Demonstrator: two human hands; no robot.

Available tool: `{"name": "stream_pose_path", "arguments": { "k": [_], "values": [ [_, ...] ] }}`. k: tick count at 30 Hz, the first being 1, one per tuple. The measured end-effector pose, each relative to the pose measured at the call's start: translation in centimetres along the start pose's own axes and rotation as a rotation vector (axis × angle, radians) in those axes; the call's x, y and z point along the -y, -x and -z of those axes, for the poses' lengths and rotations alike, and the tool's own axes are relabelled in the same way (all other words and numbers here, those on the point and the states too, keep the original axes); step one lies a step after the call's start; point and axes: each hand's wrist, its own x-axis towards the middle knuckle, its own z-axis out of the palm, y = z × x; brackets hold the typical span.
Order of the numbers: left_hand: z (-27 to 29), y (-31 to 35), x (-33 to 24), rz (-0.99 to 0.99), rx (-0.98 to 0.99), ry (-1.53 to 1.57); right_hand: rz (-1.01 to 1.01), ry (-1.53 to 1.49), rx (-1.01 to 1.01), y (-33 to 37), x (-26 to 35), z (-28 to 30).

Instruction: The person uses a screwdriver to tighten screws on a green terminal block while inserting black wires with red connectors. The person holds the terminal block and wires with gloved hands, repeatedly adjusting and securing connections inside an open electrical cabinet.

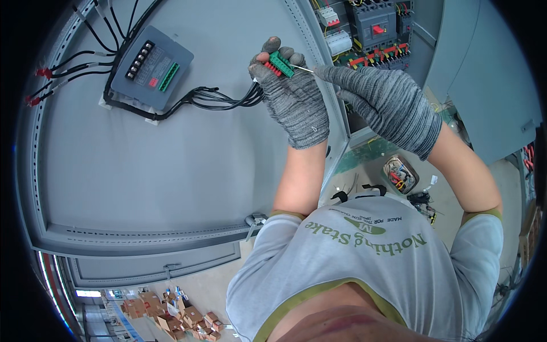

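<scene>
- The big grey metal cabinet door fills the left side, a grey box module near its top edge.
- The left hand grips a small green plastic plug by the door's right edge.
- The right hand pinches a thin metal tool; its handle is hidden.
- Black wires run behind the glove.

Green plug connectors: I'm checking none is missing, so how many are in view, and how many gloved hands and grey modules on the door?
Green plug connectors: 2, one in the left hand, one on the grey module
Gloved hands: 2, left hand, right hand
Grey module: 1
Total: 5
</scene>
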Motion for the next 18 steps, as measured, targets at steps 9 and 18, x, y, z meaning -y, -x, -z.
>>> {"name": "stream_pose_path", "arguments": {
  "k": [9, 18],
  "values": [
    [-0.3, 0.2, 0.0, 0.015, -0.007, -0.012, 0.057, 0.281, 0.013, 0.0, 0.5, 0.1],
    [1.0, -1.1, 1.6, -0.053, 0.002, -0.182, 0.034, 0.669, 0.194, -2.2, 4.4, 2.0]
  ]
}}
